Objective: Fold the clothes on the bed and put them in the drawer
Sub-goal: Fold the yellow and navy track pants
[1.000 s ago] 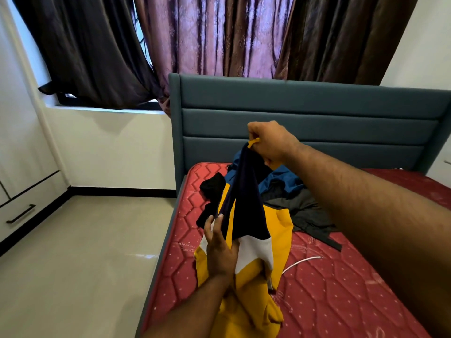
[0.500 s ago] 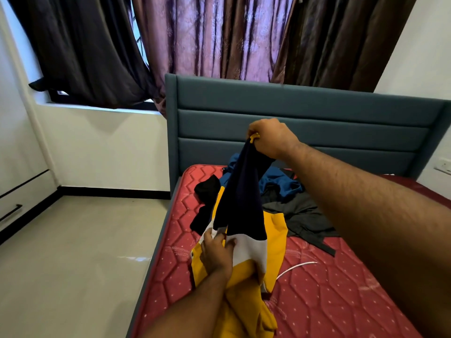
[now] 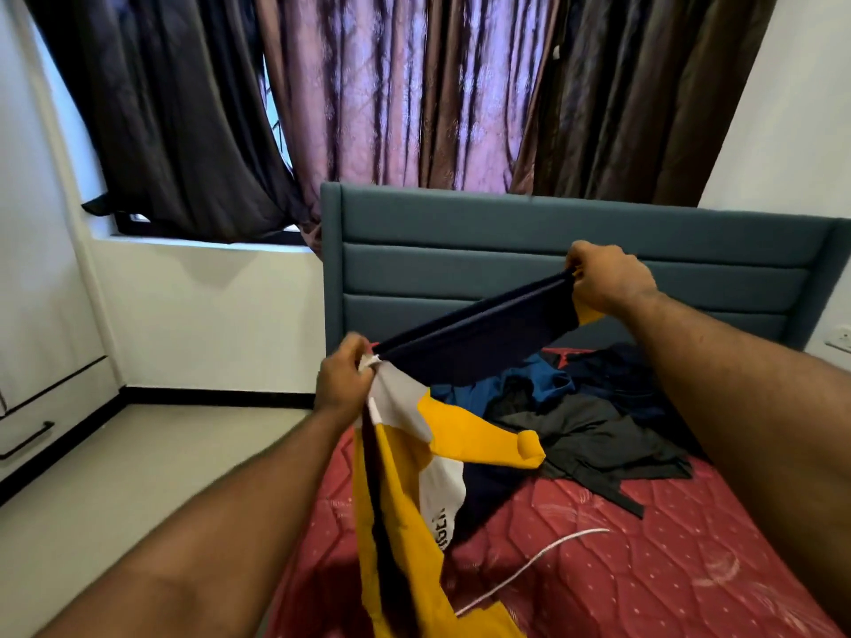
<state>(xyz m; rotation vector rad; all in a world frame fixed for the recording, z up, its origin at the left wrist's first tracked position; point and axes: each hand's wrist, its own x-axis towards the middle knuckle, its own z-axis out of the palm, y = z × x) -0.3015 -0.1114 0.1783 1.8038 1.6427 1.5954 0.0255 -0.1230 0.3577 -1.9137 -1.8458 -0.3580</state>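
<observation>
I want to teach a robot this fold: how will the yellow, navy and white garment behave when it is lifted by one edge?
Likely floppy: the garment hangs limp below the left hand, with one yellow end curling over. It probably pulls flat under tension, since the navy edge runs straight to the right hand. It seems light; both hands hold it by a pinch.

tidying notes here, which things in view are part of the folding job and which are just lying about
Part of the job:
- yellow and navy shirt, stretched between left hand and right hand
- pile of dark clothes
- drawer

Lying about:
- white cable
- curtains
</observation>
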